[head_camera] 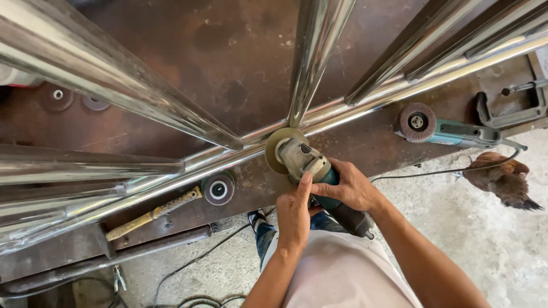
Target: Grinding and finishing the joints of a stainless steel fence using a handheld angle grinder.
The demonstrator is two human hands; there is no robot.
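Observation:
Both hands hold a teal and grey angle grinder (pixel 311 165). My right hand (pixel 351 187) wraps around its body, and my left hand (pixel 294 211) presses against the body from the near side, thumb pointing up. The grinder's round disc (pixel 278 147) touches the joint where an upright polished steel tube (pixel 314 57) meets a long horizontal steel rail (pixel 365 100). More shiny tubes (pixel 114 80) of the same frame fan out across a rusty brown metal workbench (pixel 228 51).
A second teal angle grinder (pixel 451 131) with a flap disc lies on the bench at right, beside a clamp (pixel 508 108). A yellow-handled hammer (pixel 151 215) and a loose flap disc (pixel 218 188) lie at left. A brown hen (pixel 502 178) stands on the concrete floor.

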